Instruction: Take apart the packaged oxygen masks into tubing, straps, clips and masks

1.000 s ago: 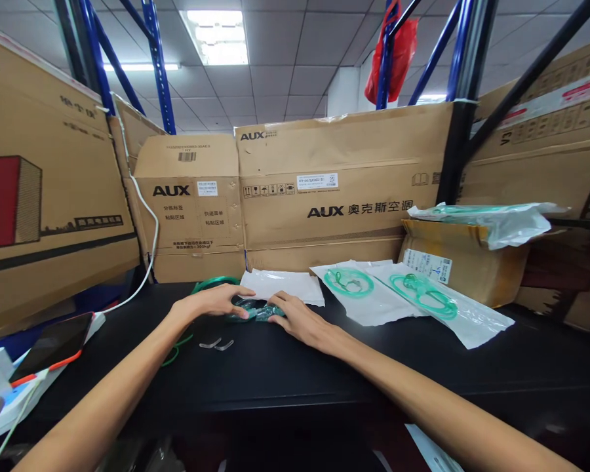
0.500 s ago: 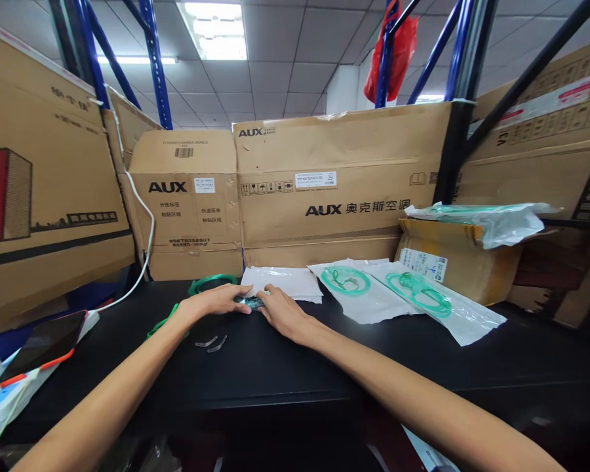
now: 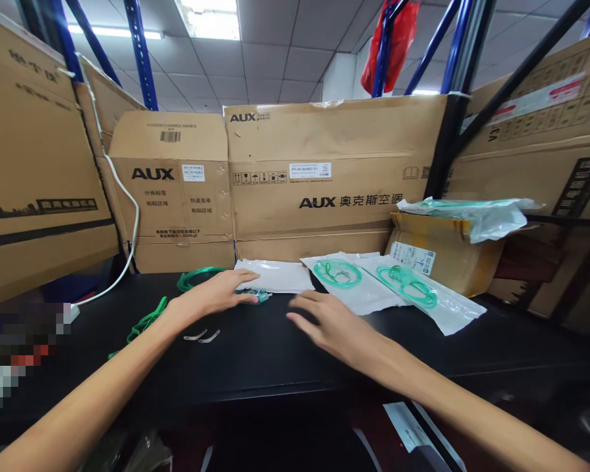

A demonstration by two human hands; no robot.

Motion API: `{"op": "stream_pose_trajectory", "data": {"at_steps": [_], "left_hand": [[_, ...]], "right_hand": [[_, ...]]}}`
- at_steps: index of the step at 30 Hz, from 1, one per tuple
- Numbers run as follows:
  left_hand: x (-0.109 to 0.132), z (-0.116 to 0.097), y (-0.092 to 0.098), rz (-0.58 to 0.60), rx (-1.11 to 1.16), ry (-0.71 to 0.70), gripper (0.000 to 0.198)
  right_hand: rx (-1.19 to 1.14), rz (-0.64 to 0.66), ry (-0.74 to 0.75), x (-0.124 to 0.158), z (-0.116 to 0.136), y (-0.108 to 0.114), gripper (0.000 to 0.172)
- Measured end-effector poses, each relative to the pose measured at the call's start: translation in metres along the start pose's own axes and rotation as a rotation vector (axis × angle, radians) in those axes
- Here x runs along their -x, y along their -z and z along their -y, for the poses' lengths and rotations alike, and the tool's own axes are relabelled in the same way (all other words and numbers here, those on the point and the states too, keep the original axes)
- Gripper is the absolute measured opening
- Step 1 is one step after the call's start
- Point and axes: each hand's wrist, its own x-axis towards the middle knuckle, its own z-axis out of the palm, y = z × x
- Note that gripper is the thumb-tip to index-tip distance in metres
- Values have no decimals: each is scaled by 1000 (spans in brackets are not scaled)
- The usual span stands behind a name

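The left hand (image 3: 215, 292) reaches in over the counter (image 3: 280, 367), toward its back edge and left of its middle. Its grip is partly open, thumb and fingers spread a little, with the thumb against the green part (image 3: 261, 296). That part lies just in front of a white sheet (image 3: 282, 278), its right end poking out past the thumb. The fingers cover the rest, so I cannot tell whether it is firmly pinched or only touched.

The right hand (image 3: 339, 328) hangs over the counter to the right of the part, clear of it. Its grip is loosely open, fingers a bit curled, thumb apart, with nothing in it.

By the left forearm lies a green strap (image 3: 148, 320), and a green tube (image 3: 191, 278) sits near the back edge, partly behind the left hand. Two clear strips (image 3: 195, 335) lie side by side between that forearm and the front edge.

Right of the sheet, along the back edge, are two white packs (image 3: 442, 316), each showing a green coil (image 3: 338, 273). Behind them a small carton (image 3: 452, 262) bears a plastic bag (image 3: 496, 221). Large AUX boxes (image 3: 314, 180) stand along the back edge.
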Motion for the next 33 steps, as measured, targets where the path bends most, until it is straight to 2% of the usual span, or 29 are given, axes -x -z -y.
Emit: {"op": "stream_pose_trajectory", "data": {"at_steps": [3,5,9,12,17,22,25,29,33], "left_hand": [[-21,-37,-10,0,-36,-98,53],[-44,-58,-21,19,-75,-138,47],[-91,-80,-42,59,-174,-107,33],[-111,-84,-50,62,-228,-35,31],[-120,-86,-51,36,-254,62,33],[-121,-90,-44,13,-205,101,33],[-122,-88,-39,-19,-165,149,33],[-124,-80,-35,-56,-100,228,33],[-125,-72,-31,-114,-18,301,32]], "right_hand": [[58,-36,-104,48,-24,31,37],[114,-54,-175,73,-49,40,45],[198,-53,-265,98,-105,30,50],[206,-11,-257,100,-133,13,49],[194,51,-196,84,-156,-6,53],[220,8,-168,43,-183,-25,51],[247,-36,-183,17,-196,-39,43],[260,-54,-189,-8,-204,-50,31],[257,-79,-170,-20,-202,-49,30]]}}
